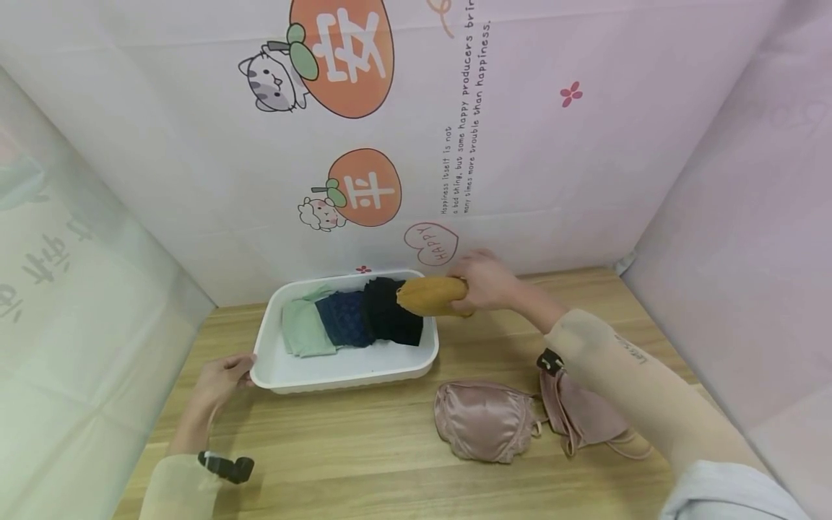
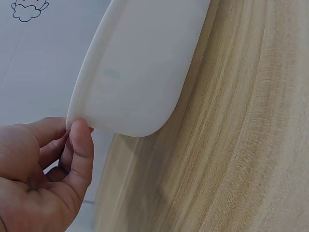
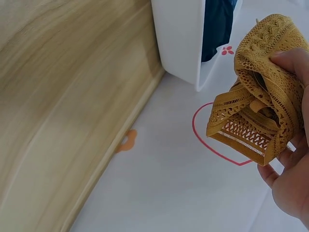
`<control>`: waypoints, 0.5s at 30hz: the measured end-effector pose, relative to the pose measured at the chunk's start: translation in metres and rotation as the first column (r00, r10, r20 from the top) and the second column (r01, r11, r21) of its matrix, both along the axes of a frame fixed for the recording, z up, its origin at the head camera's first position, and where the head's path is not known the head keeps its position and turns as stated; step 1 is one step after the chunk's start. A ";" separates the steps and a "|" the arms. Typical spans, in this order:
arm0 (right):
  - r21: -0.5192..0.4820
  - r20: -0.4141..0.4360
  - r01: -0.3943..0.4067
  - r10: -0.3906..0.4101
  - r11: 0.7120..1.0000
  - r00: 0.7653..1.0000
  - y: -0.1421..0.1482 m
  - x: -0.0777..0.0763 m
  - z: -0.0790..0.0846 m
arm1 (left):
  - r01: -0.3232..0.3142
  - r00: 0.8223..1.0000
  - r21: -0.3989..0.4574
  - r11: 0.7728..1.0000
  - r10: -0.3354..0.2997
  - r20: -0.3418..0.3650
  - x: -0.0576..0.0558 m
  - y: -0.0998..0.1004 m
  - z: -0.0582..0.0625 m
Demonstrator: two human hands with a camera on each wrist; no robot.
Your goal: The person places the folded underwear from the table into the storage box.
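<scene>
My right hand (image 1: 487, 280) grips a folded mustard lace garment (image 1: 430, 296) above the right end of a white plastic tub (image 1: 351, 375). The right wrist view shows the thumb on top of the garment's openwork lace (image 3: 263, 48) and fingers beneath it. At the tub's near left corner, my left hand (image 1: 223, 379) pinches the rim between thumb and fingers, as the left wrist view shows closely. Inside the tub, folded clothes lie side by side: a pale green piece (image 1: 307, 328), a navy piece (image 1: 344, 318) and a black piece (image 1: 390, 314), partly covered by the mustard garment.
A folded pink satin bra (image 1: 484, 421) lies on the wooden table (image 1: 338, 448) in front of the tub's right end. Beside it, partly under my right forearm, is another pink piece (image 1: 585, 412) with thin straps. Printed white cloth (image 1: 520, 180) hangs behind and on both sides.
</scene>
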State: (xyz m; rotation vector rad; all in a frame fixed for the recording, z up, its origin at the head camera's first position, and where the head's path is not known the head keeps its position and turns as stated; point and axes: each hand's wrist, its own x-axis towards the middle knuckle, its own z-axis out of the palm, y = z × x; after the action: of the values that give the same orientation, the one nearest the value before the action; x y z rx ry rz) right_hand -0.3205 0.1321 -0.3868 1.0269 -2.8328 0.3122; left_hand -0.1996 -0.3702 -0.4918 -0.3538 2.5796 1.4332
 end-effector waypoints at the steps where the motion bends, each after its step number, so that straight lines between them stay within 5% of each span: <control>1: 0.002 0.002 0.000 0.000 1.000 1.000 -0.002 0.000 0.001 | -0.002 1.000 -0.001 1.000 0.002 0.002 0.000 0.000 0.000; 15: -0.010 -0.016 -0.051 0.051 0.999 0.999 -0.019 -0.004 0.000 | -0.016 0.999 -0.061 0.998 0.018 0.030 0.000 0.002 0.003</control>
State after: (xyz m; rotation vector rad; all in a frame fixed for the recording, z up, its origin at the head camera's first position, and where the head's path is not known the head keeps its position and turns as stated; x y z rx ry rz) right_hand -0.3240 0.1133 -0.3867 1.0957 -2.7919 0.3221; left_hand -0.1993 -0.3686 -0.4886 -0.4035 2.6065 1.3469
